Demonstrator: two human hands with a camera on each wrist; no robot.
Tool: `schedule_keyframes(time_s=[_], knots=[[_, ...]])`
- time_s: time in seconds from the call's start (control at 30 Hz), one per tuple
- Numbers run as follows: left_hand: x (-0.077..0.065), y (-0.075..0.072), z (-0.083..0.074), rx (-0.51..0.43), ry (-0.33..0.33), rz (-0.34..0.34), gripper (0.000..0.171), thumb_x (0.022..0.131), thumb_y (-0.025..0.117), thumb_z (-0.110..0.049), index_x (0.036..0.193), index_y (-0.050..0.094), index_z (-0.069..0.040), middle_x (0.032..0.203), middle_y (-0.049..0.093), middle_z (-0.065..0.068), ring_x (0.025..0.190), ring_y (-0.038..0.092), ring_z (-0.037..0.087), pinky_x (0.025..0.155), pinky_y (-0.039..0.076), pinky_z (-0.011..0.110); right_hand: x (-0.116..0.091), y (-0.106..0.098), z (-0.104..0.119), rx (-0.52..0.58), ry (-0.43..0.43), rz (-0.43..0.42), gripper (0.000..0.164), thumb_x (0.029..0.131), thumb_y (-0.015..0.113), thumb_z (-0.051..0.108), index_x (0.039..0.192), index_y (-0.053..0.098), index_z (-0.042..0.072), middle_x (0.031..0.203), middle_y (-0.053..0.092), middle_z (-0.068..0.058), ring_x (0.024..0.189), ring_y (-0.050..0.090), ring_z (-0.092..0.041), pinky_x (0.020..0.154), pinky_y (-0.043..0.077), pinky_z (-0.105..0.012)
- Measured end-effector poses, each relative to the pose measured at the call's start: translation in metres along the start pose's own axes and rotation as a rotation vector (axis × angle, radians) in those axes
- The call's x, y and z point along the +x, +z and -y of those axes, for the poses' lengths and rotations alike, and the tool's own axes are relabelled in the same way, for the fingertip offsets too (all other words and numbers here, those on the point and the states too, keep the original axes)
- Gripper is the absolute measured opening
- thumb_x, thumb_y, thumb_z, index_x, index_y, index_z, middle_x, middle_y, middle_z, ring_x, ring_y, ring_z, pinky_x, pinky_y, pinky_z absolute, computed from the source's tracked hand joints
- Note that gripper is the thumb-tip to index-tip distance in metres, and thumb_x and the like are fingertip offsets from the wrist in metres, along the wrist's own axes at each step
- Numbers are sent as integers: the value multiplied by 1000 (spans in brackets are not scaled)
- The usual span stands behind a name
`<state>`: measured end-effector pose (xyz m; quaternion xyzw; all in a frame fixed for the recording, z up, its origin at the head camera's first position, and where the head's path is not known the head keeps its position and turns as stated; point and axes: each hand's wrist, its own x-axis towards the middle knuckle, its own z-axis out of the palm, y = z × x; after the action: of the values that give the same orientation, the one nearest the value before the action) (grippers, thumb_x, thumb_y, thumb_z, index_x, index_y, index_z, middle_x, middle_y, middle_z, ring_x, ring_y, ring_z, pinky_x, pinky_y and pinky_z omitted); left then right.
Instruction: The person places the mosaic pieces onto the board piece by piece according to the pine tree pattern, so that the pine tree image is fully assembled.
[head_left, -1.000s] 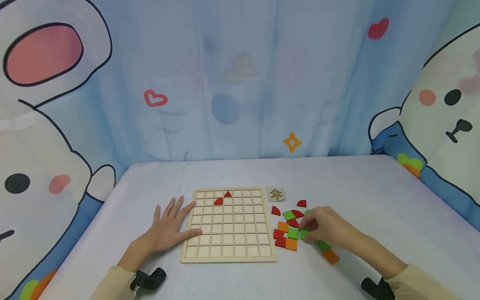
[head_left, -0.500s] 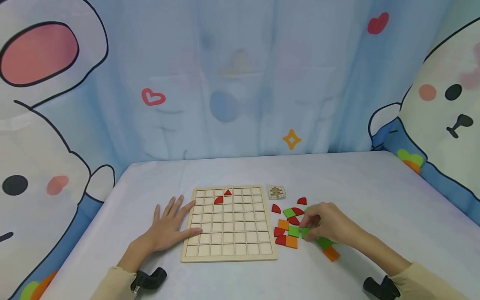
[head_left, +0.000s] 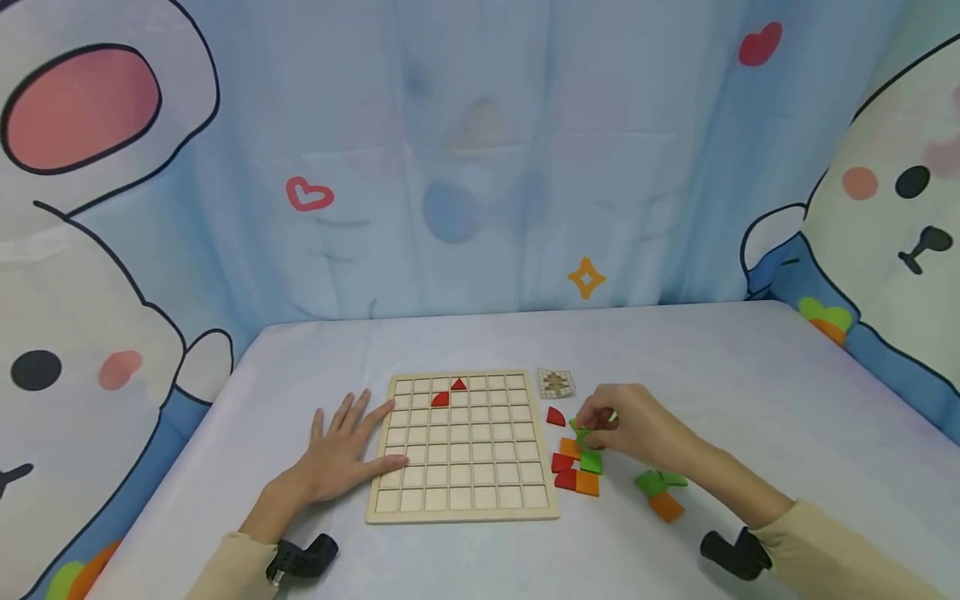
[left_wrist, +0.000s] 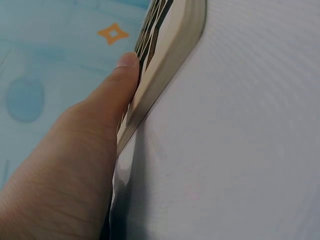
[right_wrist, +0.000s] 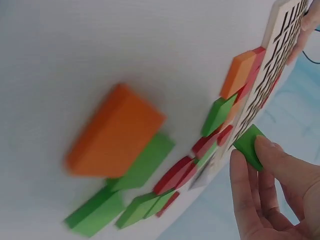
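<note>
My left hand [head_left: 333,458] rests with spread fingers on the left rim of a wooden grid board [head_left: 465,514]; in the left wrist view its thumb [left_wrist: 122,82] lies over the board's edge. My right hand [head_left: 637,425] pinches a green square tile [right_wrist: 248,146] between thumb and fingers, raised over the loose tiles right of the board. A red triangle tile [head_left: 458,384] and a red quarter-round tile [head_left: 441,400] sit in cells near the board's top. Some loose tiles are hidden behind the right hand in the head view.
Beside the board's right edge lie several red, green and orange tiles, among them an orange square [head_left: 588,483] and a red quarter-round [head_left: 556,417]. Another orange tile [head_left: 665,507] lies nearer the right forearm. A small pattern card [head_left: 556,384] is by the board's top right corner.
From among the loose tiles, the right hand has lifted the green tile and carried it left and slightly away from the body. The left hand has stayed in place on the board.
</note>
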<state>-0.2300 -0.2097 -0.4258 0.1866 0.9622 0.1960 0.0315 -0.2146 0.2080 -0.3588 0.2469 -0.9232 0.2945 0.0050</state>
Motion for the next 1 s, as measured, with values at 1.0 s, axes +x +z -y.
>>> schedule_keyframes(time_s=[1.0], knots=[[4, 4, 6, 8, -20, 9, 92, 95, 58, -69, 168, 27, -21, 173, 10, 22, 160, 1, 45, 118, -8, 75, 137, 58, 50, 56, -206, 134, 14, 91, 74, -10, 101, 80, -2, 98, 75, -11, 87, 72, -22, 76, 59, -29]])
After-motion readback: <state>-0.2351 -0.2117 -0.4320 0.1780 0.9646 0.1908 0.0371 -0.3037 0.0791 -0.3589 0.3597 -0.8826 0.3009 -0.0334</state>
